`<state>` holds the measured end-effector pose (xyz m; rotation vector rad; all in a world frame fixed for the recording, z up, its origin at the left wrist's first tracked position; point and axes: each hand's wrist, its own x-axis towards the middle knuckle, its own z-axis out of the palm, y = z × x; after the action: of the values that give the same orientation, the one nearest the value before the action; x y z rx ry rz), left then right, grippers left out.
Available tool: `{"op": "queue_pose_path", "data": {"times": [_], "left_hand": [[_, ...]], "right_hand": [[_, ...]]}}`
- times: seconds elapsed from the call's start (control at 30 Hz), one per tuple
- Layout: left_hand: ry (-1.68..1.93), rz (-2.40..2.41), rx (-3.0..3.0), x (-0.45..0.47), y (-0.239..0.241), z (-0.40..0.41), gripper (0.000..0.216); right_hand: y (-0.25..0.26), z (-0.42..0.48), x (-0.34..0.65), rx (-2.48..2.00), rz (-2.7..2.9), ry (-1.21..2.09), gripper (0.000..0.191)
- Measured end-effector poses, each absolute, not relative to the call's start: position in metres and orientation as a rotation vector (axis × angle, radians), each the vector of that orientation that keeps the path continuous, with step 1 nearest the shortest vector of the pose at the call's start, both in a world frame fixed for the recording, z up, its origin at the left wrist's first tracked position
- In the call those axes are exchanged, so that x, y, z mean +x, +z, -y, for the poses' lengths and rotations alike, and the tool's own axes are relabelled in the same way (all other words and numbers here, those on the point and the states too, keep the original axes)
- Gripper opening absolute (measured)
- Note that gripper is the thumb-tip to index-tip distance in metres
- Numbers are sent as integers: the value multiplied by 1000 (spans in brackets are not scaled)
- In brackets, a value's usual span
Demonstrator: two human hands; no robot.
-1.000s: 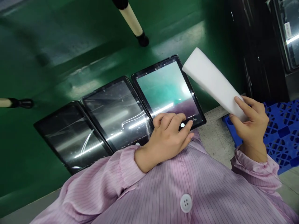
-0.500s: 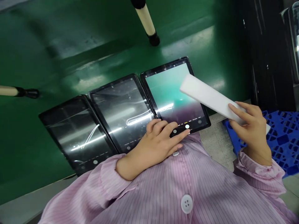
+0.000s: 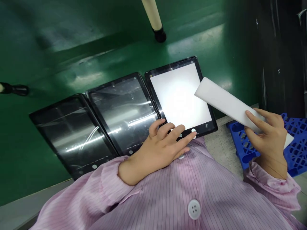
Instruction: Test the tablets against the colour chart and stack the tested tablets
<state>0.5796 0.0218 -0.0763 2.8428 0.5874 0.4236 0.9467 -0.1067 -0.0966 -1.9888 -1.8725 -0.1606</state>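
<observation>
Three black-framed tablets lie side by side on a green surface. The right tablet (image 3: 178, 92) has a bright white screen with camera controls along its lower edge. My left hand (image 3: 163, 143) lies over that lower edge, fingers apart, the index fingertip at the round shutter button (image 3: 193, 130). In my right hand (image 3: 270, 134) is a long flat white block (image 3: 225, 100), pinched between thumb and fingers. Its far end hangs over the right side of the lit tablet. The middle tablet (image 3: 122, 111) and the left tablet (image 3: 69, 134) show dark camera screens with light reflections.
The green tabletop (image 3: 115, 64) stretches beyond the tablets. Two pale rods with black ends are on it, one rod (image 3: 153, 16) at the top and another dark-ended rod (image 3: 18, 89) at left. A blue plastic pallet (image 3: 244, 143) sits on the floor at right.
The right tablet's screen has turned from green and purple to bright white. My right hand and the white block have shifted right; the left hand stays nearly in place.
</observation>
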Motion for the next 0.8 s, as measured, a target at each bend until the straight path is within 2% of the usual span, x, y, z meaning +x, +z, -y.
{"op": "queue_pose_path", "data": {"times": [0.43,0.67,0.8], "left_hand": [[501,-557,2925,576,-69,-26,34],[563,-659,2795,541,-65,-26,31],[445,-823,2751,514,-65,-20,46]], "right_hand": [[-95,107,946,-2017,1859,-150,52],[-96,105,946,-2024,1870,-145,42],[-94,105,945,-2038,1850,-129,46]]}}
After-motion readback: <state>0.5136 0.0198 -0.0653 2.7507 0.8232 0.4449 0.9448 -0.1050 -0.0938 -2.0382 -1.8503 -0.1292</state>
